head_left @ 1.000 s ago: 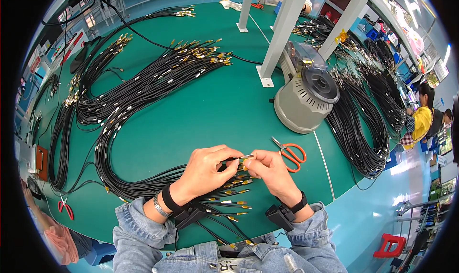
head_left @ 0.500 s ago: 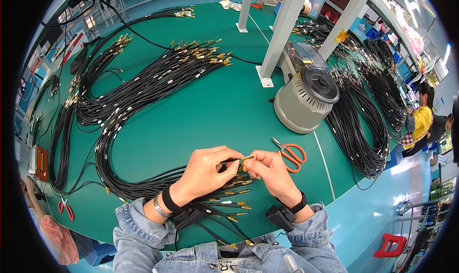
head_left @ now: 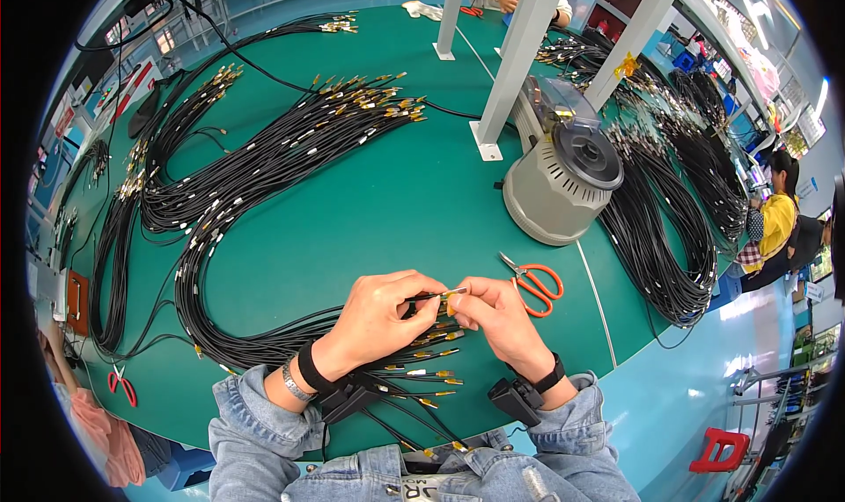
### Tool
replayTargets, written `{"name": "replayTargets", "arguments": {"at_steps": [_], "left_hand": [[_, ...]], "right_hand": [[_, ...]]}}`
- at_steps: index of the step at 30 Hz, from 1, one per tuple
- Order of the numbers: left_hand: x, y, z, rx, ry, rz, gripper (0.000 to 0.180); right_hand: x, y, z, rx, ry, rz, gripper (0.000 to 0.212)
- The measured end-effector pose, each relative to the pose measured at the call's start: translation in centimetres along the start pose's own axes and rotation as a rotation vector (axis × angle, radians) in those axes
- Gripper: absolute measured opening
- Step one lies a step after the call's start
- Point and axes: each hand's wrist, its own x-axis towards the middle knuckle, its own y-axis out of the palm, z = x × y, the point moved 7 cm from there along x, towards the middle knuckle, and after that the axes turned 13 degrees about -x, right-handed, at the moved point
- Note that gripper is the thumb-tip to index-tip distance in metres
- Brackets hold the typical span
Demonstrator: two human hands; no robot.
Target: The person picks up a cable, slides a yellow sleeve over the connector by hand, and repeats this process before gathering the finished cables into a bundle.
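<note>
Left hand (head_left: 380,313) and right hand (head_left: 500,317), lower centre, fingertips pinched closed on one slim cable end (head_left: 453,292). Best kept steady, clear of the cable bundle (head_left: 273,345)

From here I can see a rounded grey machine (head_left: 550,198) with a black circular top just beside a pale metal post (head_left: 518,58), a person in yellow (head_left: 776,220) off to the right, and a red stool (head_left: 707,454) on the glossy blue floor (head_left: 647,414).
</note>
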Motion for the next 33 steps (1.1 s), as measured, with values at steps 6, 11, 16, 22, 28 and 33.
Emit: {"name": "replayTargets", "arguments": {"at_steps": [6,11,16,22,28,33], "left_hand": [[0.1,0.3,0.0,0.059,0.091,0.029,0.012],[-0.5,0.4,-0.6,0.234,0.302,-0.002,0.024],[-1.2,1.0,-1.4,0.535,0.485,0.048,0.035],[-1.6,1.0,-1.9,0.594,0.575,-0.011,0.039],[-1.5,0.1,-2.1,0.564,0.577,-0.135,0.042],[-1.6,0.1,-1.9,0.550,0.598,-0.176,0.043]], "right_hand": [[-0.1,-0.1,0.0,0.012,0.007,-0.001,0.017],[0.1,0.0,0.0,0.000,0.007,-0.015,0.018],[0.1,-0.3,-0.3,-0.005,-0.025,-0.014,0.017],[-0.3,0.1,0.9,-0.020,-0.026,-0.015,0.015],[-0.3,-0.2,0.9,0.034,0.029,-0.023,0.018],[-0.3,0.8,1.2,0.141,-0.069,-0.035,0.021]]}}
